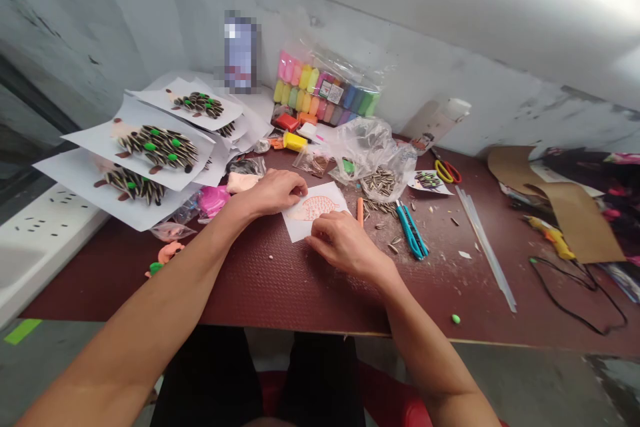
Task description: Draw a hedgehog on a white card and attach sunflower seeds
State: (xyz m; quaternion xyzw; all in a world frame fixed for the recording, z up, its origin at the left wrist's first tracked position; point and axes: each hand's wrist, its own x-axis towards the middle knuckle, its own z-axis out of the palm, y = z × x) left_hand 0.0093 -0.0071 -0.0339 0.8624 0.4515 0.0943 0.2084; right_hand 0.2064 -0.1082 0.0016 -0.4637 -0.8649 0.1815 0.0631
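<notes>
A small white paper card [297, 229] with an orange outline drawing of a rounded, hedgehog-like body lies on the dark red table between my hands. My left hand [280, 192] is at the card's upper left edge, its fingers bent and closed against that edge. Over the lower right part of the card, my right hand [345, 240] is curled with fingers drawn together; what they hold, if anything, is hidden. An orange stick [360, 212] lies just beyond my right hand. Beside it are loose sunflower seeds [380, 207] and a teal utility knife [412, 230].
Seed-covered hedgehog pictures [155, 147] are stacked at the left by a white power strip [37, 233]. Coloured clay packs [325, 90] lean on the wall. Scissors [447, 171], clear glue sticks [485, 247] and a yellow glue gun [553, 237] lie to the right.
</notes>
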